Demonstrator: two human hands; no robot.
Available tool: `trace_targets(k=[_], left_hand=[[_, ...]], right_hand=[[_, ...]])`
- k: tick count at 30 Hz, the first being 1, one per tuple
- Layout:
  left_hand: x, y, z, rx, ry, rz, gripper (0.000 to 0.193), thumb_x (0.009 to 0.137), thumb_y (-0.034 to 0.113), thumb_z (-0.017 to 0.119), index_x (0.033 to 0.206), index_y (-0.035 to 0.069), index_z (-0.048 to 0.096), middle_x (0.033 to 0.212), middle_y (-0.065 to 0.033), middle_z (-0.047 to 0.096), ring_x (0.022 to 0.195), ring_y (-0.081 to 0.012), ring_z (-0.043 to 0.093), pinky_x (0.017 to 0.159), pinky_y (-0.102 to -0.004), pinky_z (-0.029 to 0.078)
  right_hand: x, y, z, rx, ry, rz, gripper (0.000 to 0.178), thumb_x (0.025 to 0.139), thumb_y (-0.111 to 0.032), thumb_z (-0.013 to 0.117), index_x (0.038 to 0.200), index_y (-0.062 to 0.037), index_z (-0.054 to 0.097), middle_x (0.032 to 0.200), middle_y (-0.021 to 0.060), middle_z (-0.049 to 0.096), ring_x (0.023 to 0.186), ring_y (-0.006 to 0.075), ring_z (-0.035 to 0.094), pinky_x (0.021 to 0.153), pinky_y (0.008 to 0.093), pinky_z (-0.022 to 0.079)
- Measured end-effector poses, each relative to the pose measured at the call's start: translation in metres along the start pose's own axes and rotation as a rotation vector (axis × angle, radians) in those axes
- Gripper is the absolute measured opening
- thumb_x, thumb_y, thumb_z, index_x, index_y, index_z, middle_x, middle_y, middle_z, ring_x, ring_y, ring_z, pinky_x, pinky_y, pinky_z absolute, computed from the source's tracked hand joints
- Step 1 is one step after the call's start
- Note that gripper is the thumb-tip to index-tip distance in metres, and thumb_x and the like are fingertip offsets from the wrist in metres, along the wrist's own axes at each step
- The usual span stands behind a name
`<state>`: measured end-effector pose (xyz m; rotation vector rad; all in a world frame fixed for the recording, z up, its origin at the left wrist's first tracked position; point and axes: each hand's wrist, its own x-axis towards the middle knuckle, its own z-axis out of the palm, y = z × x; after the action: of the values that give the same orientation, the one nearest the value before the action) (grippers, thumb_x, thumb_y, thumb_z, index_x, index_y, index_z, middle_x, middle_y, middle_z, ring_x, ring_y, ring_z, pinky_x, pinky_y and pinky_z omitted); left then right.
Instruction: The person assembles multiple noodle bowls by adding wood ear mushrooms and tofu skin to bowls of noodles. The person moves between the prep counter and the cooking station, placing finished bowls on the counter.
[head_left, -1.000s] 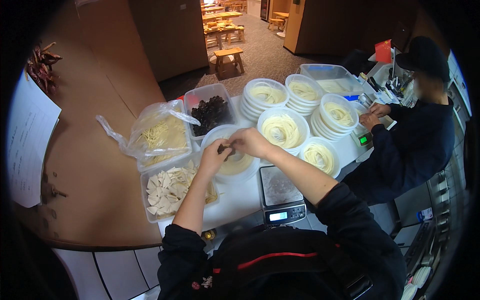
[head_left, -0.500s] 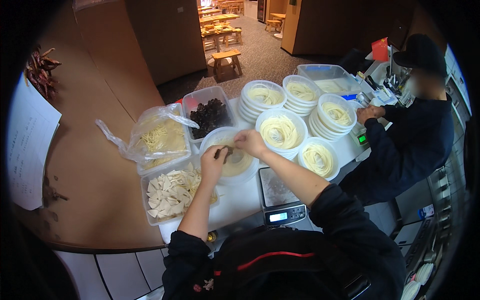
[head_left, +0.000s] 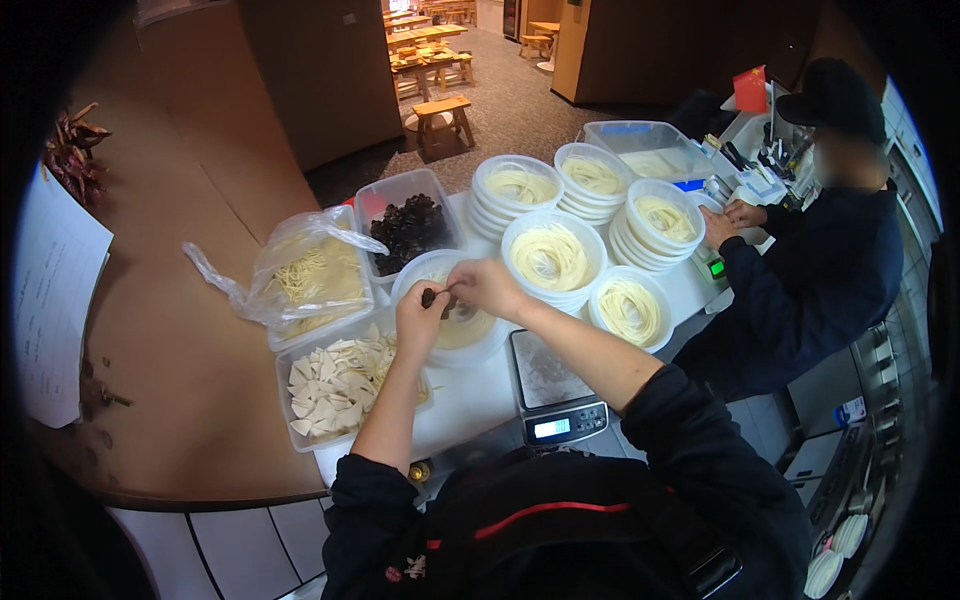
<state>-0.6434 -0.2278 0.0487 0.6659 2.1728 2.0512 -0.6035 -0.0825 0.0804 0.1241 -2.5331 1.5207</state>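
Pinching a dark wood-ear-like piece over the round translucent tub, the left hand and right hand nearly meet, fingertips pressed together; a loose grip or uneven tug could drop scraps.

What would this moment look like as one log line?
left hand: holds dark food | right hand: touching it | beneath hands: bowl | nearby: scale, noodles

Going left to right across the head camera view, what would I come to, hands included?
Paper sheet, white triangular pieces, the person's left hand, right hand, digital scale, nearest coil of noodles, red flag, co-worker's black cap.
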Motion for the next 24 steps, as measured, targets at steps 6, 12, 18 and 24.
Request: trace_targets(k=[6,12,18,24], left_hand=[[0.003,0.004,-0.006,0.042,-0.111,-0.043,0.007,0.077,0.004,0.060,0.083,0.001,0.057,0.073,-0.0003,0.057,0.065,-0.0067,0.051,0.059,-0.0208,0.043],[0.009,-0.019,-0.004,0.128,-0.229,-0.150,0.017,0.077,0.008,0.061,0.091,-0.002,0.060,0.078,-0.0042,0.061,0.071,-0.0086,0.054,0.063,-0.0223,0.045],[0.015,-0.036,-0.005,0.062,-0.084,-0.183,0.011,0.077,0.008,0.059,0.081,-0.002,0.061,0.075,-0.0062,0.062,0.066,-0.0109,0.057,0.061,-0.0228,0.046],[0.009,-0.020,-0.017,-0.187,0.043,-0.386,0.011,0.078,0.012,0.059,0.082,0.001,0.058,0.073,-0.0038,0.059,0.059,-0.0098,0.052,0.050,-0.0195,0.039]], right_hand=[[0.002,0.027,-0.008,-0.502,0.100,-0.042,0.013,0.071,-0.014,0.060,0.078,-0.0030,0.062,0.076,0.0145,0.061,0.070,0.0299,0.058,0.065,0.0352,0.046],[0.009,0.047,0.002,-0.504,-0.072,-0.210,0.019,0.074,-0.016,0.057,0.086,-0.0032,0.063,0.088,0.0163,0.059,0.084,0.0313,0.055,0.075,0.0359,0.044],[0.000,0.040,0.001,-0.184,-0.005,-0.039,0.016,0.078,-0.016,0.052,0.083,-0.0037,0.061,0.084,0.0149,0.059,0.080,0.0330,0.054,0.072,0.0386,0.044],[0.001,0.043,0.008,-0.641,-0.190,-0.103,0.019,0.074,-0.017,0.054,0.089,-0.0131,0.064,0.087,0.0117,0.060,0.083,0.0293,0.057,0.072,0.0381,0.045]])
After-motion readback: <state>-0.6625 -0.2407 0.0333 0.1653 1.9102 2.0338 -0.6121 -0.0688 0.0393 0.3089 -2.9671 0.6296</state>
